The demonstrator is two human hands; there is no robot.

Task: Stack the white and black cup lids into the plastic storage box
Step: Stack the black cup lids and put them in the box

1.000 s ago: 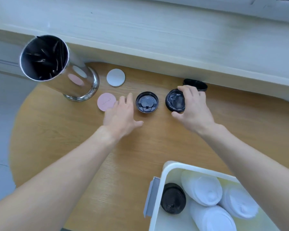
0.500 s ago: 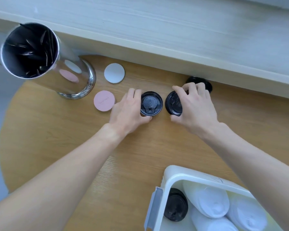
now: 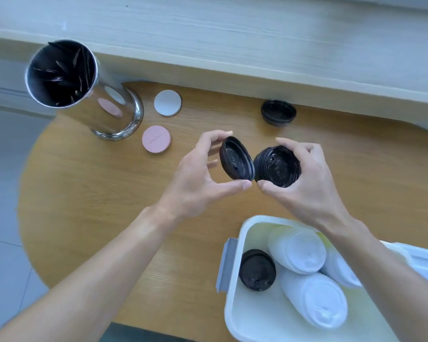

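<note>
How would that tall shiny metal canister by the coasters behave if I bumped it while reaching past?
The metal canister looks tall over a narrow flared base, so a knock near its rim would probably tip it rather than slide it. Its polished wall may be slippery to grip. It holds dark utensils, which could spill toward the pink coaster.

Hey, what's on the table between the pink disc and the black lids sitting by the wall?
Nothing: in the head view the wood between the pink disc and the black lids is bare.
</note>
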